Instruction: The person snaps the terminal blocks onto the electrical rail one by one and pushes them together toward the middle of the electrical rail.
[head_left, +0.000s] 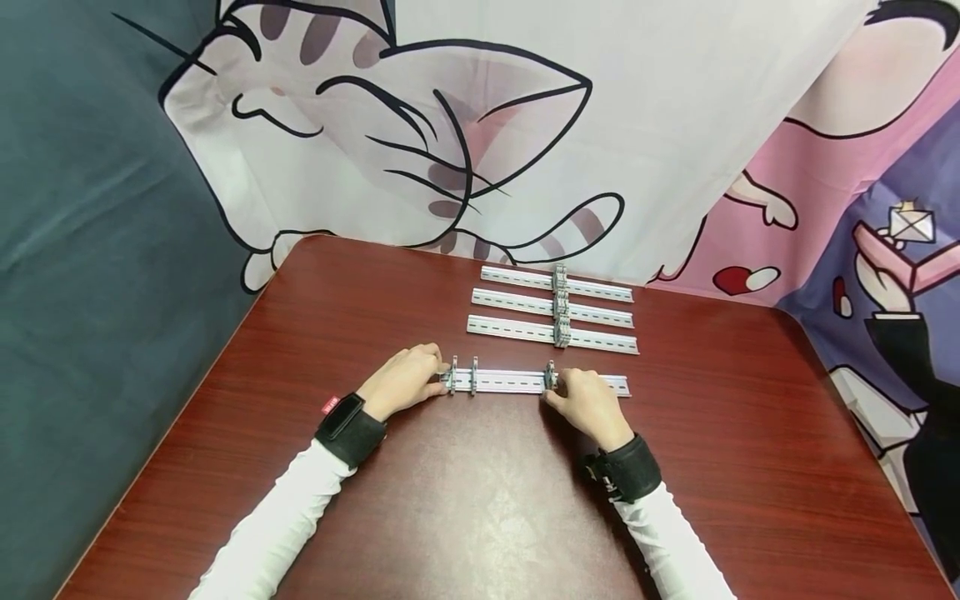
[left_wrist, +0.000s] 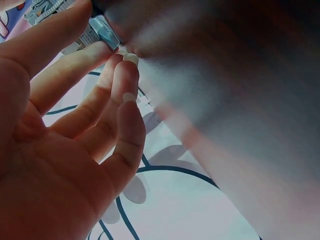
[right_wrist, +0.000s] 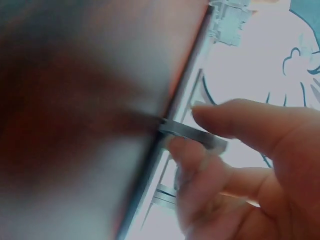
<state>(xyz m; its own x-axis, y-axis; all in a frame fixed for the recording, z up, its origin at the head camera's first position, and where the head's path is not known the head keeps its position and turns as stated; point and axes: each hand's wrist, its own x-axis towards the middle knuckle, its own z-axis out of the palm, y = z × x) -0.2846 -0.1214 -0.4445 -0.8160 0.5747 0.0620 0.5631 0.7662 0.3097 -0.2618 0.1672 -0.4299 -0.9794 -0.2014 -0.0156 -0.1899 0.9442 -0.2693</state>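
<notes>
A slotted metal DIN rail (head_left: 510,382) lies crosswise on the table between both hands. My left hand (head_left: 405,381) holds the rail's left end between thumb and fingers; the metal end (left_wrist: 105,32) shows there in the left wrist view. Two thin grey clips (head_left: 474,377) stand upright on the rail beside that hand. Farther right, my right hand (head_left: 592,406) pinches another grey clip (right_wrist: 195,135) on the rail between thumb and index finger. Part of the rail is hidden behind the right hand, and its right end sticks out beyond.
Behind the hands lie three more DIN rails (head_left: 517,328), side by side. Each carries a cluster of grey clips (head_left: 561,307) near its middle. They rest on a reddish-brown table (head_left: 360,283), with a printed cat curtain (head_left: 525,125) along its back edge.
</notes>
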